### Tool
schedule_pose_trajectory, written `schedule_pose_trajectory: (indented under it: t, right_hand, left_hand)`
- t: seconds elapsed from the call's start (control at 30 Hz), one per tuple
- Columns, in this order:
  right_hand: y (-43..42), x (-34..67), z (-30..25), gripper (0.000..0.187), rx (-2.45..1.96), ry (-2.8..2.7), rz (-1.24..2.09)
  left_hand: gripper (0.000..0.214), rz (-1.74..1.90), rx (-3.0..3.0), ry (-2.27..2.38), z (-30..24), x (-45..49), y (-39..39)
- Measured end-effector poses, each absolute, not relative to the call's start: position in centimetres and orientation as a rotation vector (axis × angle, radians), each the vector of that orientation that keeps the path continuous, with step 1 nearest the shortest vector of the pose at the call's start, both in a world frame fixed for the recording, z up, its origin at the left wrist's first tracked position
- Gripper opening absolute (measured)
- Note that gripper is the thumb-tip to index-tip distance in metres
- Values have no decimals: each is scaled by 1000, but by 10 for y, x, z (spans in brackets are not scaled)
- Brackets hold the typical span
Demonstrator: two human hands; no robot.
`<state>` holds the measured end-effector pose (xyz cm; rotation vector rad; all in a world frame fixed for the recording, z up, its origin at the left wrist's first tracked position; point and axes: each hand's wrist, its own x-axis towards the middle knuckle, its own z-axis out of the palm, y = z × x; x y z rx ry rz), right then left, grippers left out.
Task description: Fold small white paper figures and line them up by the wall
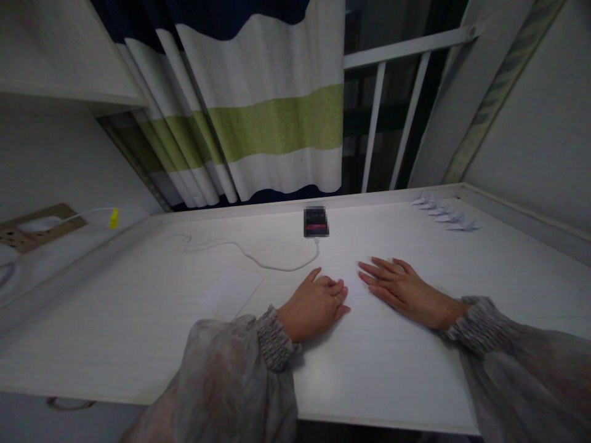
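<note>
My left hand (316,307) rests on the white desk (392,375), its fingers apart and slightly bent, with a ring on one of them. To its right lies my right hand (406,292), palm down with the fingers stretched out. A faint pale patch shows between the fingertips of both hands; whether it is paper, I cannot tell. Left of my left hand is a white sheet of paper (233,290), partly behind my sleeve. Beyond the hands lies a small dark device (316,221), blurred out, with a white cable (277,269) running from it.
Several folded white paper cranes (446,214) stand in a row at the back right. A curtain (277,123) hangs behind the desk beside a barred window (392,92). On the left wall, a power socket (41,227) has a white cord with a yellow tag (113,218).
</note>
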<state>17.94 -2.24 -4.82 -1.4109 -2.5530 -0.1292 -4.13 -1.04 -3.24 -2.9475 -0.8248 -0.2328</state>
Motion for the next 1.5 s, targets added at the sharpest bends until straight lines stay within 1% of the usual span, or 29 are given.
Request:
schedule_pose_trajectory:
  t: [0.17,0.3,0.4,0.47,0.53,0.67,0.8,1.03,1.17,1.5]
  right_hand:
    - [-25,193,-46,40,-1461,-2588,-179]
    - [-23,194,-46,36,-1450,-2558,-298]
    - [-21,194,-43,34,-1456,-2430,-392]
    - [-22,191,-38,34,-1421,-2334,-432]
    - [-25,185,-33,35,-1279,-2345,-434]
    - [-34,167,-33,36,-909,-2640,-243]
    - [-36,161,-41,40,-923,-2752,-46]
    - [-31,168,-37,40,-980,-2755,297]
    - [-30,171,-36,40,-1006,-2756,360]
    - [-30,174,-36,39,-1015,-2722,377]
  left_hand:
    - [35,-172,-2931,-820,-28,-41,-12]
    - [34,-169,-2946,-842,-25,-41,-12]
    - [32,-160,-2956,-832,-25,-41,-11]
    - [32,-164,-2957,-819,-25,-40,-11]
    - [31,-181,-2955,-810,-26,-39,-10]
    - [29,-203,-2966,-813,-25,-38,-11]
    - [27,-209,-2990,-829,-25,-39,-11]
    - [29,-170,-3094,-748,-25,-45,-4]
    - [27,-175,-3180,-698,-23,-52,3]
    - [27,-242,-3358,-707,-22,-64,13]
